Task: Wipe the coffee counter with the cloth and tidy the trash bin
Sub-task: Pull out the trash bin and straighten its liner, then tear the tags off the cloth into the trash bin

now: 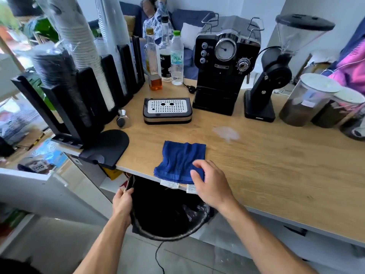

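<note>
A folded blue cloth [178, 160] lies on the wooden counter [276, 165] at its front edge, white tags hanging over. My right hand [211, 183] hovers over the cloth's near right corner, fingers spread and curled, fingertips at the fabric. Below the counter edge stands a round trash bin [169, 214] lined with a black bag. My left hand [123, 202] grips the bin's left rim and bag edge. A pale wet smear [226, 133] marks the counter beyond the cloth.
On the counter stand a drip tray [167, 110], tamper [122, 118], black tamping mat [106, 147], cup dispensers [79, 76], bottles [165, 56], espresso machine [225, 66], grinder [276, 72] and jars [308, 99]. A person sits on a sofa behind.
</note>
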Demonstrator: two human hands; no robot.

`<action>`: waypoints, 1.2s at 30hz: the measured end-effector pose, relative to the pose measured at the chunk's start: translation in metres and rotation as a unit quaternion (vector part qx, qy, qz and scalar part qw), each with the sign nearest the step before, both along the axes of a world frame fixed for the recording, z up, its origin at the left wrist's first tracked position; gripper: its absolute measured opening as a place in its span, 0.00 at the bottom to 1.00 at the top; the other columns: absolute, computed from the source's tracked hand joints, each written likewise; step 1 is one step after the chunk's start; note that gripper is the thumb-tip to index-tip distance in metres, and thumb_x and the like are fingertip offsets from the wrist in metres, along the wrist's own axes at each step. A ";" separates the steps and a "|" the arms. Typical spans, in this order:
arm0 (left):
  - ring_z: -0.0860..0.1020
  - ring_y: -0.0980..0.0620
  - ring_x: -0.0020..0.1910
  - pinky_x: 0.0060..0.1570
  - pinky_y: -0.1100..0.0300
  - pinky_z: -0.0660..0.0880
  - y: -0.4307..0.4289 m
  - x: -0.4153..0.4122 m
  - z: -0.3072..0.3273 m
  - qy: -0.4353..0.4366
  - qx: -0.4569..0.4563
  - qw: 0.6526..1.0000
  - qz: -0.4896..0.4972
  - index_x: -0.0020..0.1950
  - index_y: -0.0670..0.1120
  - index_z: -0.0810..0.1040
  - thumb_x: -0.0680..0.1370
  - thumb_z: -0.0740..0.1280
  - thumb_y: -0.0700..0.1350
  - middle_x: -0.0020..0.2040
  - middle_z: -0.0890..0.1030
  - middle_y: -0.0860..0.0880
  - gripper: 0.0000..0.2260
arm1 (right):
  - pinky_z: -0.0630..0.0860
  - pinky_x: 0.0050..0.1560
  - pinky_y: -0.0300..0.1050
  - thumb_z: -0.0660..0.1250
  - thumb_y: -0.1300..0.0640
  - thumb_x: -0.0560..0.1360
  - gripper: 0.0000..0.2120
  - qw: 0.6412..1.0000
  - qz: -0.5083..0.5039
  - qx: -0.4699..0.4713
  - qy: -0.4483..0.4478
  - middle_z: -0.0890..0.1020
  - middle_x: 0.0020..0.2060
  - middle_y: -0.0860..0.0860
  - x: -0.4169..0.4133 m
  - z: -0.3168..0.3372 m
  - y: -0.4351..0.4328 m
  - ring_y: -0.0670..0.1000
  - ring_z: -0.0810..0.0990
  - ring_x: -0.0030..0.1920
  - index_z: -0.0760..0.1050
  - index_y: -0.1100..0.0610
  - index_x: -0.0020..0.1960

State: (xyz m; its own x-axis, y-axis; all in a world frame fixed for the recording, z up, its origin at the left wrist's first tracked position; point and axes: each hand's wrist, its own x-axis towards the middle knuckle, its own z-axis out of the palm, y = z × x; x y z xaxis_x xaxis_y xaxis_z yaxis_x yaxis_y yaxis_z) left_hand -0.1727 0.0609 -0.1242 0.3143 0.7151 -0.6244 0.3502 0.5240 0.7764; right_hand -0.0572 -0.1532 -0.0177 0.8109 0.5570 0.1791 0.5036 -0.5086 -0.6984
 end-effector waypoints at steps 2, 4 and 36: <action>0.76 0.48 0.32 0.33 0.57 0.74 0.001 0.003 -0.003 -0.004 -0.010 1.000 0.000 0.40 0.46 0.71 0.78 0.64 0.43 0.36 0.78 0.45 0.07 | 0.59 0.65 0.37 0.59 0.51 0.77 0.21 0.999 0.025 -0.038 0.002 0.72 0.66 0.53 0.011 -0.009 0.025 0.50 0.67 0.68 0.67 0.59 0.67; 0.76 0.50 0.29 0.30 0.59 0.73 0.000 0.003 -0.005 -0.010 -0.022 1.000 0.001 0.40 0.47 0.71 0.78 0.65 0.42 0.34 0.78 0.46 0.07 | 0.50 0.72 0.45 0.57 0.47 0.78 0.28 0.994 0.044 -0.098 -0.001 0.61 0.73 0.54 0.022 -0.023 0.046 0.53 0.54 0.74 0.58 0.58 0.73; 0.79 0.46 0.58 0.66 0.48 0.72 0.013 0.008 -0.021 -0.081 -0.086 0.993 -0.018 0.68 0.50 0.74 0.79 0.62 0.40 0.61 0.80 0.46 0.18 | 0.57 0.72 0.44 0.58 0.62 0.72 0.19 0.996 0.078 -0.026 -0.036 0.74 0.65 0.55 -0.030 -0.060 0.080 0.53 0.67 0.70 0.72 0.61 0.63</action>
State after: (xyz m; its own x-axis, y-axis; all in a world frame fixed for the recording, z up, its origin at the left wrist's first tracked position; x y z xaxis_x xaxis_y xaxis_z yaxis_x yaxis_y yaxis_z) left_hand -0.1647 0.0738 -0.1452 0.4442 0.5881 -0.6759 0.2490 0.6436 0.7237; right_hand -0.0872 -0.0727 -0.0780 0.6994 0.6858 0.2012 0.6270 -0.4538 -0.6331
